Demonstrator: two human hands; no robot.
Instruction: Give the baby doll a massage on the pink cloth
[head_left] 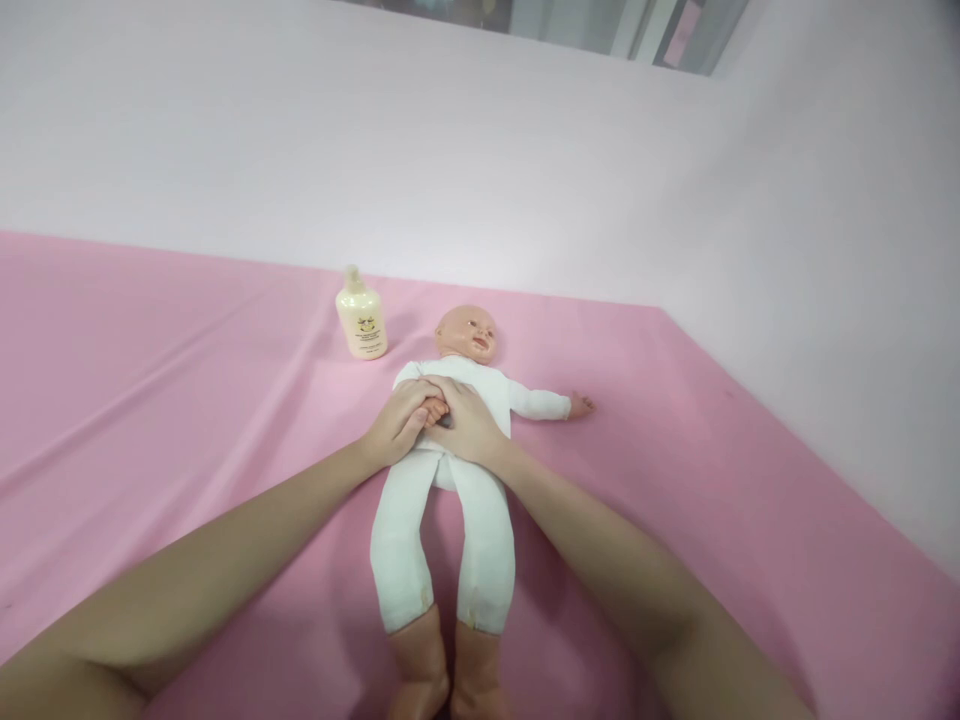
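Now, both your hands sit together on the doll's (450,440) belly, mid-frame. Left hand (397,425) and right hand (466,425) touch each other, fingers overlapping; between them a small flesh-coloured hand of the doll shows, wrapped by your left fingers (417,408). Whether the right hand grips it too or just lies flat on the white suit, you cannot tell.

Doll: on its back on the pink sheet (150,400), head toward the upper middle of the frame, legs running down to the bottom edge, its other arm stretched out to the right of frame, hand bare.

Bottle (361,320): cream, upright, cap on, just left of the doll's head, apart from it.

Step in hand, by judgement: holding or rubbing the doll's hand over its trunk. A next move would call for a light grip and support at the small wrist; the soft arm looks floppy.
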